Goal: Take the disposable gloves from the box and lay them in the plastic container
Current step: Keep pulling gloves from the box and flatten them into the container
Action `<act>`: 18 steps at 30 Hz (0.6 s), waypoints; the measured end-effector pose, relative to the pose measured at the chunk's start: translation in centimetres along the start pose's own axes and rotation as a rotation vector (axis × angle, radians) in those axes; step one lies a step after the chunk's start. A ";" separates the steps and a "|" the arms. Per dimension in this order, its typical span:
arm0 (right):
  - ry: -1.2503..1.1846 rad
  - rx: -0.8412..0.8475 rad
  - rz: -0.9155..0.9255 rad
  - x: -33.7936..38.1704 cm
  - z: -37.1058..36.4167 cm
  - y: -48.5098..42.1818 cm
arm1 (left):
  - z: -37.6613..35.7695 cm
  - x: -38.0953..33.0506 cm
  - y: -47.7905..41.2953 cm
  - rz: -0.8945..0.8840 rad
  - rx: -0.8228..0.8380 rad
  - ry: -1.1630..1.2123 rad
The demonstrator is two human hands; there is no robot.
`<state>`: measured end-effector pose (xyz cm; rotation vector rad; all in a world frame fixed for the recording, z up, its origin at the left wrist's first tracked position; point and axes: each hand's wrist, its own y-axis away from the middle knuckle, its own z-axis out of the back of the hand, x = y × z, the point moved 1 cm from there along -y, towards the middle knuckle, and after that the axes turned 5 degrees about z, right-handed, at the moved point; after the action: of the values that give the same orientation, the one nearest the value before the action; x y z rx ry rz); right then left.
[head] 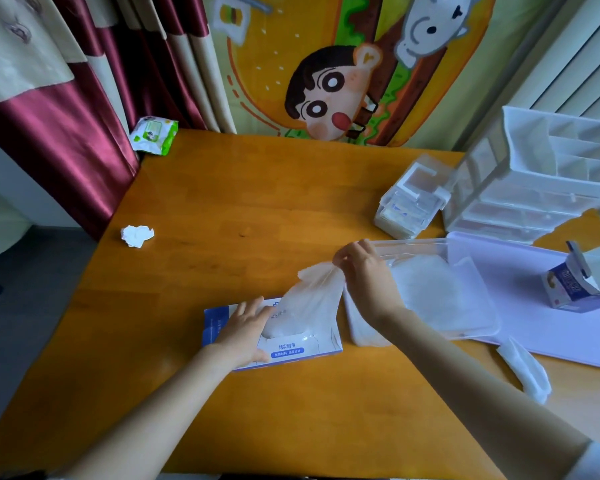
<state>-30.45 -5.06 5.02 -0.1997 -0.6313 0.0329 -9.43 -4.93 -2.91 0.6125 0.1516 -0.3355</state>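
A blue-and-white glove box (pixel 291 348) lies flat on the wooden table in front of me. My left hand (pixel 246 327) presses down on its top with straight fingers. My right hand (pixel 364 271) pinches a clear disposable glove (pixel 312 296) and holds it stretched up out of the box's opening. Just right of the box sits the clear plastic container (pixel 478 327), with a pile of gloves (pixel 426 282) lying inside it.
A lilac lid or tray (pixel 551 323) lies under the container, with a small opened carton (pixel 575 285) on it. Clear drawer organisers (pixel 534 181) stand at the back right. A crumpled tissue (pixel 137 235), a wipes pack (pixel 153 135) and a loose plastic piece (pixel 527 372) also lie on the table.
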 end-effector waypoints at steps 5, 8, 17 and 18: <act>0.115 -0.165 -0.021 -0.8 3.9 -1.1 | 0.3 0.2 -0.3 -0.005 0.029 0.018; 0.194 -0.184 0.044 -0.8 5.8 -1.4 | 1.4 0.1 -0.7 -0.001 0.073 0.071; 0.230 0.091 0.477 1.0 6.8 0.0 | 9.2 -9.3 0.7 -0.283 -0.258 0.470; 0.165 0.094 0.485 1.3 6.8 0.1 | 9.3 -10.0 0.6 -0.309 -0.270 0.470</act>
<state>-33.43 -3.69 11.15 -0.2581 -0.4039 0.5075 -18.22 -7.28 7.37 0.3894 0.7367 -0.4556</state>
